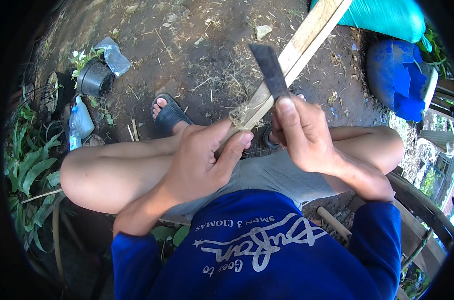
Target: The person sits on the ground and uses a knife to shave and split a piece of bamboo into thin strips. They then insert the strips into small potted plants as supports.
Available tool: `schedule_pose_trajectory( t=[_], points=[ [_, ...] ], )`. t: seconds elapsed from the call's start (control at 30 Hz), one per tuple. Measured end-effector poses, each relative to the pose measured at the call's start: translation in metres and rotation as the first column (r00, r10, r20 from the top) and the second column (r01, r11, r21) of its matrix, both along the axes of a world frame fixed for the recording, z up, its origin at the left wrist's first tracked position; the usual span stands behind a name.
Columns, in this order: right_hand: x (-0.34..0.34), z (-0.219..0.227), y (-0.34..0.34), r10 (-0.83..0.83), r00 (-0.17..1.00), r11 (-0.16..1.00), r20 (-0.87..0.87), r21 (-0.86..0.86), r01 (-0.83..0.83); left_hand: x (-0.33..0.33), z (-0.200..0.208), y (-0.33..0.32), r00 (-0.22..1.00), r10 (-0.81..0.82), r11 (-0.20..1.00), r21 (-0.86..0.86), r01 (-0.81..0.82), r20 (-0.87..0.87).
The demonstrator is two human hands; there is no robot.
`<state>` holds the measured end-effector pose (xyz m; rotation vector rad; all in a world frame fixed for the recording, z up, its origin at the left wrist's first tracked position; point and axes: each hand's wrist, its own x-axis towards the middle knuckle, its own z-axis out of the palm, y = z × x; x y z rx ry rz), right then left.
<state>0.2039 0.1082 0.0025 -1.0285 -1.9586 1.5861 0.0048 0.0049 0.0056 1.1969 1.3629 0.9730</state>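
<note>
A long pale strip of wood or split bamboo (307, 42) slants from between my knees up to the top right. Its near end is in my left hand (199, 155), with the fingers wrapped round it and the thumb along the side. Curled shavings (243, 116) cling to the strip just beyond that hand. My right hand (307, 132) grips a knife with a broad dark blade (270, 69), thumb laid at the base of the blade; its handle is hidden in the fist. The blade crosses over the strip, pointing up and left. Whether its edge touches the wood, I cannot tell.
A black plant pot (95, 77), a clear plastic bag (113, 57) and a white bottle (85, 117) are at the left, near leafy plants (34, 165). To the right lie a teal sack (384, 19) and a broken blue barrel (392, 70). Shavings litter the dirt floor (207, 60).
</note>
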Motion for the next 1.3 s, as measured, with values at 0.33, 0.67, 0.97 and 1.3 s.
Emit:
schedule_pose_trajectory(
  t=[0.33,0.67,0.97,1.3],
  points=[
    [-0.0027,0.0018,-0.0029,-0.134,0.987,0.986,0.090,0.112,0.123,-0.0008,0.0052,0.0031,1.000,-0.018,0.996,-0.088,0.019,0.010],
    [-0.0045,-0.0053,-0.0045,0.037,0.999,0.982,-0.018,0.186,-0.033,0.0009,-0.0003,0.0036,0.999,0.032,0.999,0.008,-0.032,-0.036],
    [-0.0069,-0.0012,-0.0033,0.186,0.981,0.973,-0.052,0.148,-0.176,0.0029,0.0007,0.0038,0.999,0.014,1.000,-0.014,-0.014,-0.029],
    [-0.0050,-0.0012,-0.0048,0.099,0.995,0.988,-0.013,0.123,-0.096,0.0043,-0.0040,0.0023,0.999,0.013,0.998,0.059,-0.011,-0.033]
  ],
)
